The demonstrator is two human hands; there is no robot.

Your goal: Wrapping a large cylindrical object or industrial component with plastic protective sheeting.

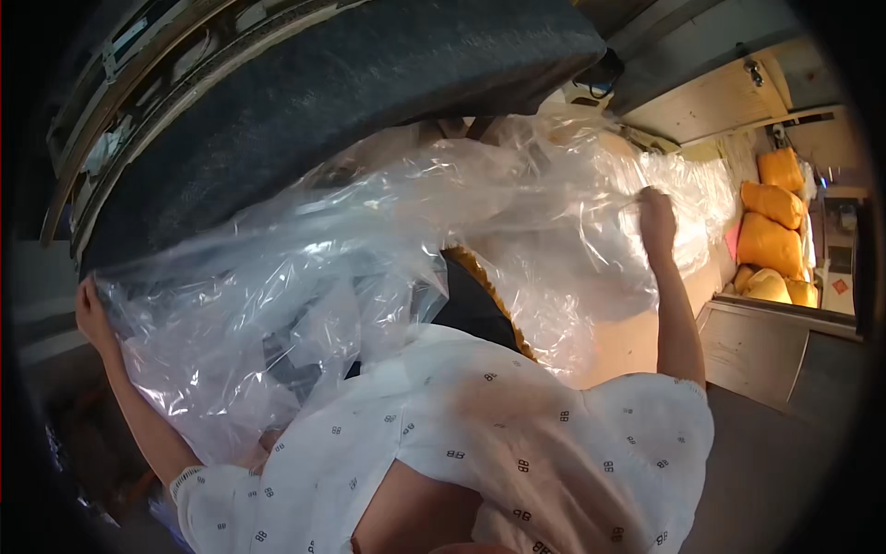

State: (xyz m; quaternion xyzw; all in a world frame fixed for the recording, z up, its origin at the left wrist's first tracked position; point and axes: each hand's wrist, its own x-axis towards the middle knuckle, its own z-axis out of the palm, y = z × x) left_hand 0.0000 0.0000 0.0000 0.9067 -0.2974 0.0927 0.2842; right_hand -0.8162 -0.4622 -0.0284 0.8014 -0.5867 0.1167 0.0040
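- Nearest, below centre: clear plastic sheet (pixel 397 245) droops against the patterned white shirt (pixel 480 406). Loose folds could get trapped at the body if the person leans in; my judgement.
- Centre: black piece (pixel 475 309) with a ragged mustard edge shows past the film. That rough edge could snag or nick the plastic if the sheet drags over it.
- Left hand (pixel 89 309), far left of frame: fingers together, clamped on a corner or edge of the sheet; cannot tell which. Narrow pinch, so a hard pull could slip it or tear the film.
- Right hand (pixel 657 222), right of centre: fingers curled in, apparently clamped on film, tips hidden. Uneven pull between the 2 hands could skew the sheet.
- Farther, upper left to top: dark blue-grey fabric (pixel 369 78) borders the film. Clinging there could bunch it.
- Sheet, position: spans far left to upper right, across the middle.
- Sheet, near part: see-through, crumpled, sharp white glints, pinkish tinge at lower left.
- Sheet, middle: drawn into a long, smoother band between the hands, slightly blurred.
- Sheet, far part: heaped, whiter, warm-lit, towards the orange bundles (pixel 773 242).
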